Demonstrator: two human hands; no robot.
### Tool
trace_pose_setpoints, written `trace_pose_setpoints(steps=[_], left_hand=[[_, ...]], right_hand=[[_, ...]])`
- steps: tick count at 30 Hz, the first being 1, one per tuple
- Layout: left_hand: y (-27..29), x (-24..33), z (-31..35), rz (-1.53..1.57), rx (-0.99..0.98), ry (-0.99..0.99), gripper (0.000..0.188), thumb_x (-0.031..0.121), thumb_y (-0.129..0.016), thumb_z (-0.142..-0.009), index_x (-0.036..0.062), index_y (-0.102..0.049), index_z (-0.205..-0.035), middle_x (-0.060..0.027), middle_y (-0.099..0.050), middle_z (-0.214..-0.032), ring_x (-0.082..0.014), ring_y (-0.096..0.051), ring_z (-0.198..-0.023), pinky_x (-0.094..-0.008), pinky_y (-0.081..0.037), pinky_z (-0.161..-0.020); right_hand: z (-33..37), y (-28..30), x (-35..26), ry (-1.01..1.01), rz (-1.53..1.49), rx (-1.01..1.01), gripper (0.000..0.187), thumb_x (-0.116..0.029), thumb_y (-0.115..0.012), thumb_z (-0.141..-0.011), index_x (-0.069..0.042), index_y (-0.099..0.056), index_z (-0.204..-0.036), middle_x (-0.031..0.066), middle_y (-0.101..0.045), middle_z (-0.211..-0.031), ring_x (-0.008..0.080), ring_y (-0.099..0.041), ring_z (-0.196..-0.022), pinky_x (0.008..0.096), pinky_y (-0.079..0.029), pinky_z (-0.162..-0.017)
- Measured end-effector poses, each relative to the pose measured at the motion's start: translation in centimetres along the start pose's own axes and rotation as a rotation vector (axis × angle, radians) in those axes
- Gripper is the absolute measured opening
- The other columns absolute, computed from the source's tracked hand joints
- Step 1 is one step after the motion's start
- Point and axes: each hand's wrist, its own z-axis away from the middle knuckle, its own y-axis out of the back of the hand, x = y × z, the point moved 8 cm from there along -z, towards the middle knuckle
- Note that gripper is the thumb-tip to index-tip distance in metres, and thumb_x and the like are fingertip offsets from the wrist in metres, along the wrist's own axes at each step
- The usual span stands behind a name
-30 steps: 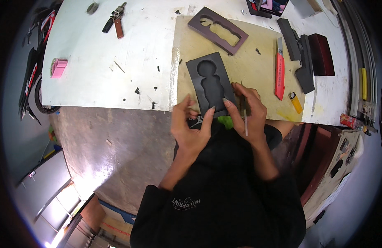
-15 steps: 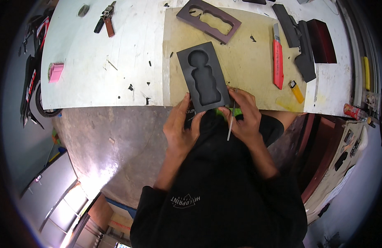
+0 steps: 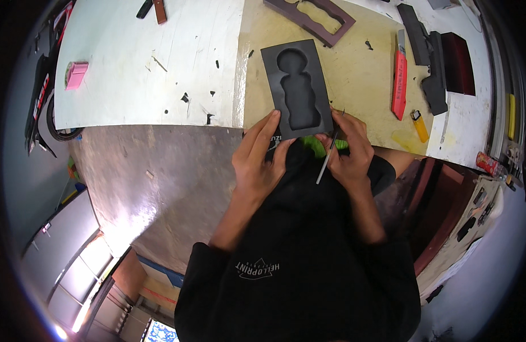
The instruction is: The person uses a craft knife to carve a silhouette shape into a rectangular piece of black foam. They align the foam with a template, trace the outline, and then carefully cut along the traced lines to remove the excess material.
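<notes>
Between my hands, over the table's near edge, a black foam block [image 3: 301, 90] is held tilted up. A smooth recess of a round end and a wavy-sided body is cut into its face. My left hand [image 3: 256, 155] pinches its lower left corner with fingers and thumb. At the lower right corner, my right hand [image 3: 352, 149] grips the block. A thin silver rod-like tool [image 3: 325, 162] also lies in the right hand, slanting down past the fingers; its tip is too small to make out.
A brown foam frame [image 3: 325, 35] with a similar cut-out lies beyond the block. To the right are a red utility knife [image 3: 399, 80], a yellow lighter [image 3: 420, 126] and dark foam offcuts [image 3: 437, 74]. Pink tape [image 3: 76, 75] sits at the far left. Black scraps dot the white table [image 3: 132, 85].
My view has shifted, so the table and its things appear higher and further right. The block looks slightly more upright in my hands, and both grips stay the same.
</notes>
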Motion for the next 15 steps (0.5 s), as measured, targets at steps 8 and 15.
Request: trace_pose_setpoints(steps=[8,15], left_hand=[[0.0,-0.17,-0.28,0.025,-0.015,-0.006,0.055,-0.004,-0.086,-0.073,-0.002,-0.068,-0.125,-0.0195,-0.071,-0.114,-0.0238,-0.071,-0.09,-0.0307,-0.057,-0.079],[-0.37,-0.23,-0.28,0.035,-0.006,0.0,0.054,-0.002,-0.087,-0.072,-0.0019,-0.069,-0.124,-0.02,-0.07,-0.117,-0.0257,-0.072,-0.099,-0.0321,-0.059,-0.081]], right_hand=[[0.26,-0.08,0.7,-0.044,0.017,-0.037,0.051,0.01,-0.076,-0.071,0.009,-0.067,-0.121,0.0199,-0.073,-0.118,0.0324,-0.069,-0.106,0.0391,-0.05,-0.095],[0.07,0.14,0.58,0.0,-0.002,-0.036,0.053,0.003,-0.08,-0.075,0.007,-0.065,-0.125,0.0227,-0.07,-0.119,0.0341,-0.068,-0.108,0.0389,-0.052,-0.095]])
